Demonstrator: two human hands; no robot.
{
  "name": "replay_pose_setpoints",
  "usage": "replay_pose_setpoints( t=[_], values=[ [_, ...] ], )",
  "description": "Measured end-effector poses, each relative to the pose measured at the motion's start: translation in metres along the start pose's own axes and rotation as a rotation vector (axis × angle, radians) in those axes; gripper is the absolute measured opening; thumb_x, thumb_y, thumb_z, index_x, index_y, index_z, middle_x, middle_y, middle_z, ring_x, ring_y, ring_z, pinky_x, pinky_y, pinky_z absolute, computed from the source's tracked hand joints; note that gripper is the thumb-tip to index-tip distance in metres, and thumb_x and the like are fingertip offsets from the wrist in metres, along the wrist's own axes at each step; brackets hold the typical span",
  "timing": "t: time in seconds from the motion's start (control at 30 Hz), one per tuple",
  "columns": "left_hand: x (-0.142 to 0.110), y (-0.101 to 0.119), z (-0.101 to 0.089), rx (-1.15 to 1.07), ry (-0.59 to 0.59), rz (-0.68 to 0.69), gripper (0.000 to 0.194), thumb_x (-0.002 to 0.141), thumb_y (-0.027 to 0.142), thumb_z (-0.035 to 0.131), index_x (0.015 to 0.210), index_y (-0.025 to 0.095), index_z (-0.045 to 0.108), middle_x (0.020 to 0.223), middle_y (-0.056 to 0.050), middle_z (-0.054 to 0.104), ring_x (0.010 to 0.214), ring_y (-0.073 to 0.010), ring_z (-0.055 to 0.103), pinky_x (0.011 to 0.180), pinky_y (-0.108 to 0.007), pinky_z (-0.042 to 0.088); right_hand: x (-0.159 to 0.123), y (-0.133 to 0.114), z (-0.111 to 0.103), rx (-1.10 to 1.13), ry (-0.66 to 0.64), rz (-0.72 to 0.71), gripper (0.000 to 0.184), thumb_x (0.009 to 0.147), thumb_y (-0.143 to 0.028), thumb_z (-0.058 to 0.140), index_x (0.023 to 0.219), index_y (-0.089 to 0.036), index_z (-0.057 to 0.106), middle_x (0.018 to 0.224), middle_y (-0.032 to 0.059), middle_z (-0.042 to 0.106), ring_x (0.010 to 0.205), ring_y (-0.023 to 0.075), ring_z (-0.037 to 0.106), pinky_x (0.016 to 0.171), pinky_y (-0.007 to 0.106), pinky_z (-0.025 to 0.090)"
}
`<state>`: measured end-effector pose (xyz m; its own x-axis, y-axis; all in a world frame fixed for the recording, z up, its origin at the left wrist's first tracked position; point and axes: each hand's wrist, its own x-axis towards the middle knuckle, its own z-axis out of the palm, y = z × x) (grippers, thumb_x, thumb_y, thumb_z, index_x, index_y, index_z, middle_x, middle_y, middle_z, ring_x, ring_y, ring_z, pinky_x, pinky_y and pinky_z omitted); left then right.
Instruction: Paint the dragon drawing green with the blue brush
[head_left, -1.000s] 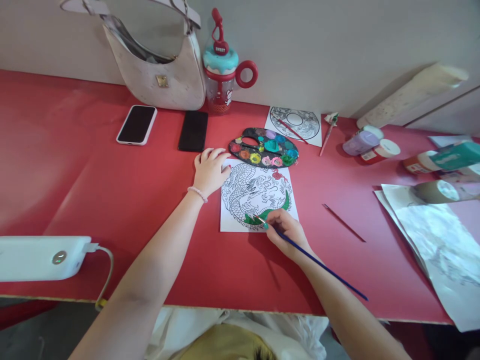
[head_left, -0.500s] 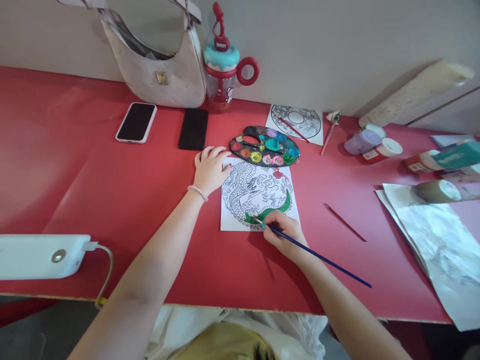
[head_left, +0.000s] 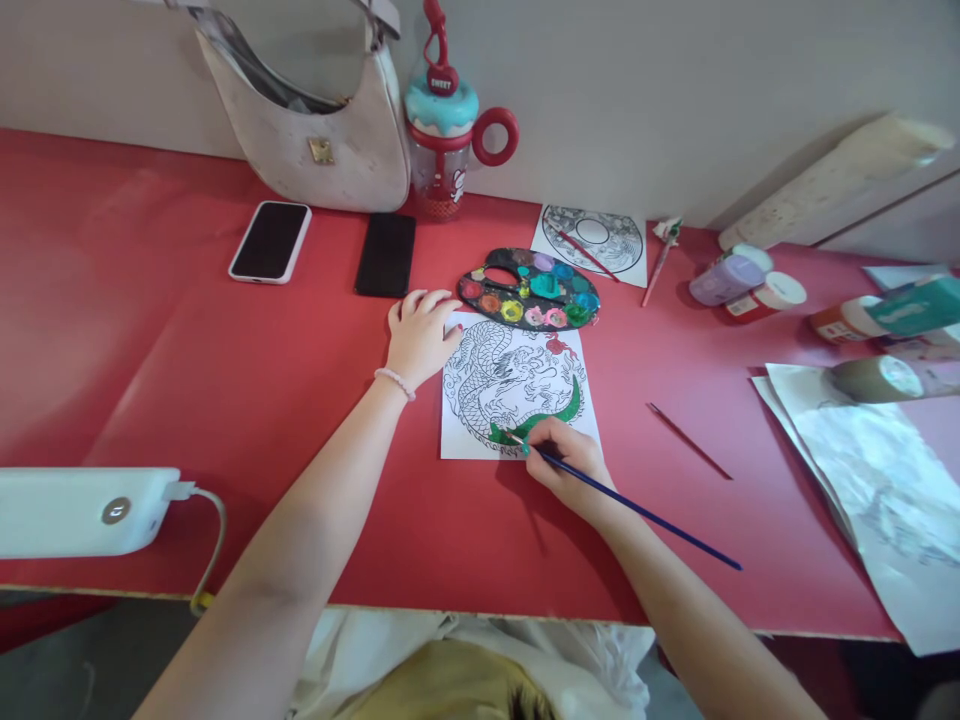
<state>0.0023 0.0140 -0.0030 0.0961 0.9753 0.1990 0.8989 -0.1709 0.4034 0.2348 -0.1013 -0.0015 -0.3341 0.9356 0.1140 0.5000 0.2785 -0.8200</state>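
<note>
My right hand [head_left: 568,462] is closed round a dark blue paintbrush [head_left: 645,515], its tip resting on the green part of a dragon drawing. That dragon drawing [head_left: 499,385] lies flat on the red table; a curved green band and a small red patch are painted, the rest is black outline. My left hand [head_left: 421,335] lies flat with fingers spread, thumb at the sheet's upper left corner. Just beyond the sheet is a black paint palette [head_left: 491,275] with several coloured wells, close to my left fingertips.
Behind stand a white handbag [head_left: 322,180] and a cup with a red handle [head_left: 442,150]. Two phones [head_left: 270,242] lie at left, a power bank [head_left: 67,512] nearer. To the right are a thin brush [head_left: 690,441], several paint bottles [head_left: 731,275] and papers [head_left: 847,450].
Almost nothing differs. The whole view has shifted very slightly; both hands keep their places, and the brush tip stays on the green area.
</note>
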Motion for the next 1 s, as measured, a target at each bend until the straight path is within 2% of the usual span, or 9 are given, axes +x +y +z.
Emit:
replay_pose_setpoints(
  t=[1.0],
  values=[
    [-0.0001, 0.0010, -0.0019, 0.004, -0.012, -0.002, 0.031, 0.091, 0.026, 0.059, 0.121, 0.030, 0.064, 0.140, -0.003, 0.058, 0.133, -0.0314, 0.042, 0.109, -0.056, 0.032, 0.0004, 0.0001, -0.0007, -0.019, 0.004, 0.016, 0.009, 0.075, -0.015, 0.054, 0.071, -0.022, 0.051, 0.063, -0.0025, 0.055, 0.050, 0.0095, 0.047, 0.049, 0.022, 0.040]
  ],
)
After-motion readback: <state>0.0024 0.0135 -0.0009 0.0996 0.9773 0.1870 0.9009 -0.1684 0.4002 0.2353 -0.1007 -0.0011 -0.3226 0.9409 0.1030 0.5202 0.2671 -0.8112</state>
